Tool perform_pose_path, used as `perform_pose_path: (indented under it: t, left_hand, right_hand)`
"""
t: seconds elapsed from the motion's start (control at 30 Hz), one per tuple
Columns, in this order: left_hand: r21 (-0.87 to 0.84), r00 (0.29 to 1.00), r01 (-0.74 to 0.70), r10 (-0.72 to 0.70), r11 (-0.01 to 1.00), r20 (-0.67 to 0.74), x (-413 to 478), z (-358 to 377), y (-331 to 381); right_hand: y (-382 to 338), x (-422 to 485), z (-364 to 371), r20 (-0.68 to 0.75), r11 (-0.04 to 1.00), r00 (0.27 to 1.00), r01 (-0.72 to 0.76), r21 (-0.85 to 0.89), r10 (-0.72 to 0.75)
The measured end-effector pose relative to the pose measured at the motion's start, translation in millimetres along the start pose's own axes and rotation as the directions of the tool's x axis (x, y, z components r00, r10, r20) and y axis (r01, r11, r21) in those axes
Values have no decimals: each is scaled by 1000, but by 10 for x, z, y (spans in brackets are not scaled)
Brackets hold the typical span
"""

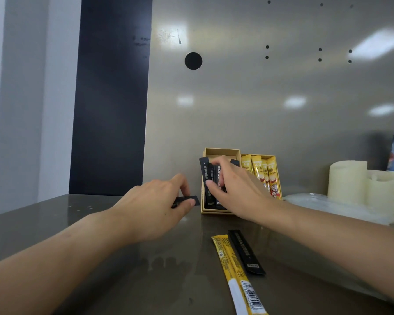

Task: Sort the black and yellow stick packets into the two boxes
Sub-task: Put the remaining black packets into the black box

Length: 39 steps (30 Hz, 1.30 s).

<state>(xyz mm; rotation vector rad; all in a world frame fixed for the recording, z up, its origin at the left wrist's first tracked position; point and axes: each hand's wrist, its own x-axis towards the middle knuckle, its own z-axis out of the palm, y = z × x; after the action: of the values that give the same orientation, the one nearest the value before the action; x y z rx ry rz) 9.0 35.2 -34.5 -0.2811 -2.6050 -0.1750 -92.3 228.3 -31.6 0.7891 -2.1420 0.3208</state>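
view: head, looking forward and down along both forearms
bench (pixel 77 223): dark, glossy, carries both boxes and the loose packets
left box (pixel 222 151): kraft card, open top, at the back of the bench against the steel wall (pixel 237 98)
boxed black packets (pixel 204 169): standing on end in the left box, leaning a bit left, partly hidden by the right hand
right box (pixel 278 178): touching the left box on its right side
boxed yellow packets (pixel 258 171): three tops visible, upright side by side in the right box
left hand (pixel 155 208): just left of the left box, low over the bench
left fingers (pixel 190 202): thumb and fingertips pinched on a black packet (pixel 186 198), held roughly flat, its end pointing toward the left box, not yet inside
right hand (pixel 232 185): in front of the left box, reaching into it
right fingers (pixel 210 185): thumb on the front of the boxed black packets, other fingers curled over their tops, clamped on the bundle
loose black packet (pixel 246 254): flat on the bench, near side, under the right forearm line
loose yellow packet (pixel 234 276): flat on the bench, just left of the loose black packet, far ends touching or nearly so, barcode end nearest the camera
cream containers (pixel 347 178): far right of the bench, well apart from the boxes
clear plastic (pixel 328 205): lying in front of the cream containers
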Motion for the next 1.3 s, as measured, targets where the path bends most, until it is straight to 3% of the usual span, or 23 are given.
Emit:
perform_pose_path:
  t: [0.23,0.5,0.73,0.9,1.03,1.17,1.3]
  left_hand:
    - [2,1000,-17,17,1000,-2,-4,-8,9]
    - [5,1000,-17,17,1000,13,-9,-4,11]
    - [-19,998,-48,48,999,-31,-22,-11,12]
    - [-169,998,-36,27,985,-52,5,-10,0]
    - [-286,995,-46,19,957,-96,21,1,-12]
    - [-395,979,-133,59,909,-194,26,-10,5]
    - [-432,978,-156,78,888,-193,25,-21,37]
  right_hand:
    - [-61,37,62,-5,990,1000,29,-141,-30]
    - [-31,2,69,35,993,999,8,-118,-4]
    - [37,-74,18,34,995,996,83,-58,-81]
    - [46,-93,-54,-22,996,996,82,-21,-83]
    - [-33,-103,-155,-25,994,998,61,89,-59]
    - [-191,-99,-330,108,891,994,-23,453,-30]
    - [-177,-162,-441,169,842,984,-41,538,-60]
